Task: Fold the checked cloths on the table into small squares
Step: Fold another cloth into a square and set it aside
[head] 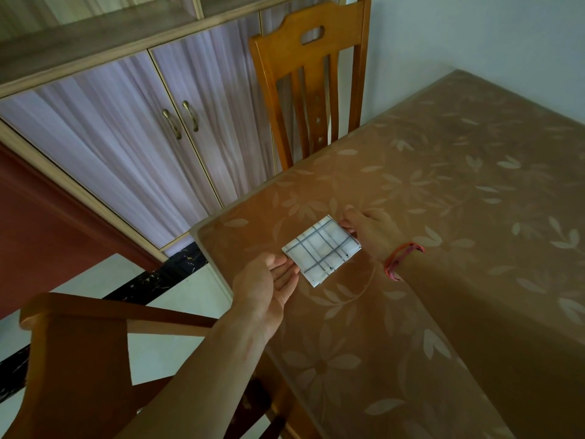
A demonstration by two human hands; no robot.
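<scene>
cloth (321, 250), already a small checked square, lies near the table (443, 185) corner, our right hand (367, 231) pinching its far edge, left hand (269, 286) flat-fingered at the near edge; pressing flat seems next.

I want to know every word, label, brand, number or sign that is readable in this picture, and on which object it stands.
No text can be read anywhere in this view.
checked cloth: only grey grid lines, no label visible.
table cover: leaf pattern, no writing.
chair, cabinet doors, bracelet: no marks or letters visible.
</scene>
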